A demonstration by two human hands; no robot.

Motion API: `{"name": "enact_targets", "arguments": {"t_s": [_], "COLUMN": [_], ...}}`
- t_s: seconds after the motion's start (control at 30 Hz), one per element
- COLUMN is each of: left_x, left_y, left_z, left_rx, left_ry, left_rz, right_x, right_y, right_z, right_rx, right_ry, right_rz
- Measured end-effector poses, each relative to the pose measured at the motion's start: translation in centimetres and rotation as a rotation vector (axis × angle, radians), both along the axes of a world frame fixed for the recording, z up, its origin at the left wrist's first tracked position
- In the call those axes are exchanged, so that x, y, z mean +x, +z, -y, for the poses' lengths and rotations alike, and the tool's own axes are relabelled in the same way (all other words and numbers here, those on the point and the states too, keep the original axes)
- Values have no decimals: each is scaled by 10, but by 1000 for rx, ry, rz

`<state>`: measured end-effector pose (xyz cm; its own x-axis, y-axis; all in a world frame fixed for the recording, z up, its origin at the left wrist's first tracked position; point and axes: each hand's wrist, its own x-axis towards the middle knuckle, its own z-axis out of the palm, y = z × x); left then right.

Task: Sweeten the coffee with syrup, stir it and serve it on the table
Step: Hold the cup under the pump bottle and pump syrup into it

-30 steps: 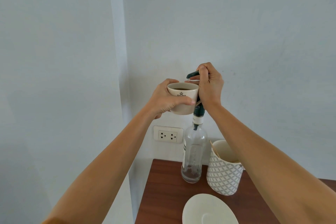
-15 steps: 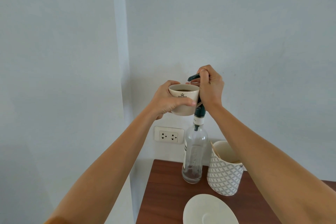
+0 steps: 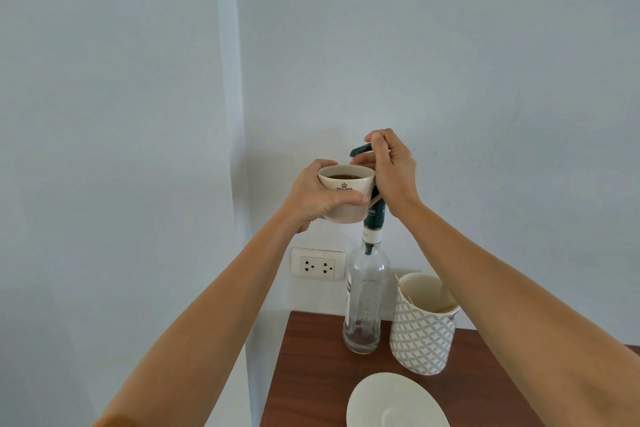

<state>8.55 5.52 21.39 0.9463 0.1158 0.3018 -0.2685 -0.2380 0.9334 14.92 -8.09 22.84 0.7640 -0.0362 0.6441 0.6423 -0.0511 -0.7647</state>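
My left hand (image 3: 317, 198) grips a cream coffee cup (image 3: 346, 191) with dark coffee inside, held in the air just under the spout of a dark green pump (image 3: 361, 150). My right hand (image 3: 393, 170) is closed over the pump head, which tops a clear glass syrup bottle (image 3: 365, 302) standing on the brown wooden table (image 3: 311, 374). The bottle holds only a little liquid at its bottom. A white saucer (image 3: 394, 402) lies on the table near the front.
A white patterned holder (image 3: 422, 333) with wooden stir sticks stands to the right of the bottle. A wall socket (image 3: 318, 263) sits on the pale wall behind. The table's left edge runs close to the bottle, near a wall corner.
My right hand has pressed the pump head slightly lower. The cup stays under the spout in my left hand.
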Motion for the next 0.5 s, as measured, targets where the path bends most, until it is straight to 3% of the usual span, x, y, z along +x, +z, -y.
{"name": "enact_targets", "arguments": {"t_s": [0.27, 0.37, 0.5], "left_x": [-13, -21, -30], "left_y": [-6, -40, -69], "left_z": [6, 24, 31], "left_rx": [1, 30, 41], "left_ry": [6, -20, -42], "left_rz": [-10, -94, -117], "right_x": [-28, -43, -65], "right_y": [-23, -75, -103], "right_z": [18, 43, 56], "right_rx": [-67, -81, -142], "right_ry": [-171, -282, -170], "right_rz": [-34, -162, -301]}}
